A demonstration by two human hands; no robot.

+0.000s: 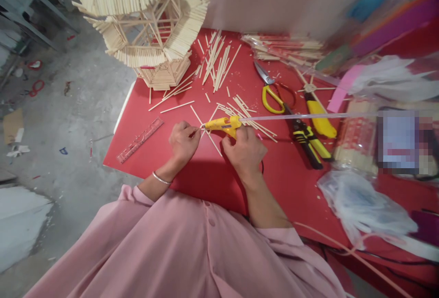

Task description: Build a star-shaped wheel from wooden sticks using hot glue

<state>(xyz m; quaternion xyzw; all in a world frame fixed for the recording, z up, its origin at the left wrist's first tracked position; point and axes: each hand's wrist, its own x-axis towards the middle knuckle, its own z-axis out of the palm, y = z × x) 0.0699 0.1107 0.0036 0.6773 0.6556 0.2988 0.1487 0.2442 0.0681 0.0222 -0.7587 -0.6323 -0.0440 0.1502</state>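
Observation:
My right hand (pixel 245 151) is closed around the handle of a yellow hot glue gun (pixel 224 125), with a long clear glue stick (pixel 295 116) poking out of its back. The gun's nozzle points left and meets the middle of a small star-like joint of thin wooden sticks (pixel 214 144) on the red table. Beside the nozzle, my left hand (pixel 184 142) is closed in a pinch on one of those sticks; its fingertips partly hide the joint. A clear ruler (pixel 140 140) lies to the left of that hand.
A tiered stick-built pavilion (pixel 164 74) stands at the back left of the red table (pixel 206 179). Loose sticks (pixel 217 60) lie behind my hands. To the right are scissors (pixel 270 92), pliers (pixel 308 142), a yellow cutter (pixel 318 115), stick packs (pixel 355 138) and a plastic bag (pixel 366 202).

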